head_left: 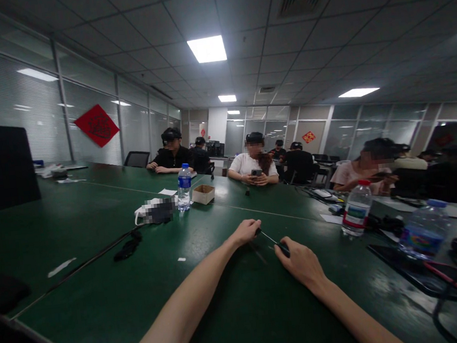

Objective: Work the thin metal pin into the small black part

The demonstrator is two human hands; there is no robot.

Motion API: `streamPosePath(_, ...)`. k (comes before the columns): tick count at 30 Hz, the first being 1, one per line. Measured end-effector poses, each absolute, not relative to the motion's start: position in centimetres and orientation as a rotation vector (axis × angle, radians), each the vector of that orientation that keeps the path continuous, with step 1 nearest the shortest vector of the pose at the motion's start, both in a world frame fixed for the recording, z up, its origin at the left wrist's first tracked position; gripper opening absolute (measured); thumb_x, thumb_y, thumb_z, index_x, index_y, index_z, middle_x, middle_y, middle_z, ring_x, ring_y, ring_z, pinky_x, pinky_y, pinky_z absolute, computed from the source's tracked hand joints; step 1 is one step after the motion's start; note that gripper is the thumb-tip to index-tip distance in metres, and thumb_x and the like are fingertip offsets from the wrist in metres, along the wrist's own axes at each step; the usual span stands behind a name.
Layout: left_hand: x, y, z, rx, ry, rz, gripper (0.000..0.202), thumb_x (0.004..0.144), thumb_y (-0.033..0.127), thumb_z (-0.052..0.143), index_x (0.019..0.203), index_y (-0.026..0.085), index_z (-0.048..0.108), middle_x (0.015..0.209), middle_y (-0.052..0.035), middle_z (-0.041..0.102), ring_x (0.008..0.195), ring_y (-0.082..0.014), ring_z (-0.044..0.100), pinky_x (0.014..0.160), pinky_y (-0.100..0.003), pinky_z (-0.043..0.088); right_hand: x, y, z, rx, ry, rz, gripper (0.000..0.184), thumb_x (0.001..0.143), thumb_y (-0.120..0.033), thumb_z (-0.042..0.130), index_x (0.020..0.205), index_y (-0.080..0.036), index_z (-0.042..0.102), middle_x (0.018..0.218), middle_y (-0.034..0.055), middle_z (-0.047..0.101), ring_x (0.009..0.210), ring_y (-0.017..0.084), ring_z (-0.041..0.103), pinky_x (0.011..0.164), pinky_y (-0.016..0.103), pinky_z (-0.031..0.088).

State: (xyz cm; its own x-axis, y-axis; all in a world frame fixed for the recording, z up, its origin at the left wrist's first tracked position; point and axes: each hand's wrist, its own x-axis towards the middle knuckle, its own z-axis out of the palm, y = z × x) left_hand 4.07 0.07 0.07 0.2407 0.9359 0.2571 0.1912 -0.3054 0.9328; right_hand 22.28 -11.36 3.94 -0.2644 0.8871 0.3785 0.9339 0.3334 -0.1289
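Note:
Over the green table, my right hand [302, 261] is wrapped round the dark handle of a screwdriver [270, 237]. The thin metal shaft points away and to the left, toward my left hand [247, 232]. My left fingers are pinched on a small dark piece [257, 232] at the shaft's far end. It is too small and dim to name, and I cannot tell whether the shaft enters it or only touches it. Both forearms reach in from the bottom edge, and a faint dark reflection lies on the tabletop below the hands.
On the green table [226, 312], a water bottle [184, 189] stands beside a small open box [204, 195]. To the right are a red-capped bottle [355, 210], a larger bottle [424, 231], a dark tablet-like slab [399, 268] and cables. Several people sit around.

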Motion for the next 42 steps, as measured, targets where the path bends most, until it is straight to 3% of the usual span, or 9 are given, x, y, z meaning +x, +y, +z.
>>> streamPosePath(13, 4.11, -0.02, 0.07, 1.664, 1.061, 1.133, 0.056, 0.088, 0.063, 0.041, 0.086, 0.012, 0.062, 0.056, 0.0039, 0.044, 0.05, -0.0099, 0.04, 0.052, -0.023, 0.033, 22.39, -11.12, 3.68, -1.593, -2.219, -0.158, 0.025, 0.095, -0.037, 0.045, 0.098, -0.018, 0.061, 0.089, 0.0081, 0.07, 0.079, 0.021, 0.068, 0.067, 0.027, 0.047)
streamPosePath(42, 3.95, -0.43, 0.39, 1.689, 1.083, 1.092, 0.054, 0.088, 0.062, 0.036, 0.083, 0.013, 0.06, 0.055, 0.0046, 0.043, 0.048, -0.0098, 0.039, 0.05, -0.023, 0.031, 22.68, -10.88, 3.35, -1.528, -2.246, -0.154, 0.028, 0.092, -0.04, 0.048, 0.101, -0.019, 0.064, 0.095, 0.0081, 0.071, 0.086, 0.022, 0.068, 0.074, 0.029, 0.048)
